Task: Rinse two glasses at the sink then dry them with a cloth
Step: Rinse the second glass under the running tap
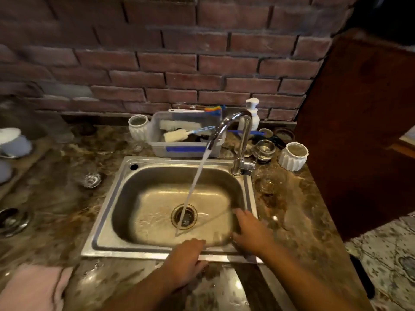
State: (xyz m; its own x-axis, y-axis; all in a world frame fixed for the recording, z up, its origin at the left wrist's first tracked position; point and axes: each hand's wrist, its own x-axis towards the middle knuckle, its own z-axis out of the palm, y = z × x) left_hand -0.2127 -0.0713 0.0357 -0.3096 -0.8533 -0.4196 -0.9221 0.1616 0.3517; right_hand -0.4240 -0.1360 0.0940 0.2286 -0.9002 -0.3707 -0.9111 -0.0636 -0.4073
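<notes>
Glass one [91, 179] sits on the bench [56, 198] left of the sink [107, 212], glass two [268, 182] on its right. Left hand [186, 263] lies open on the rim, holding nothing. Right hand [251, 230] spreads inside the sink; I cannot tell if it holds anything. Wet hands could drop a slippery glass.

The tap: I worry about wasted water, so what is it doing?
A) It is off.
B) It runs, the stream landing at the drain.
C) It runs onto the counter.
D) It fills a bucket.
B: a steady stream leaves the tap and falls into the sink, landing on the drain.
</notes>
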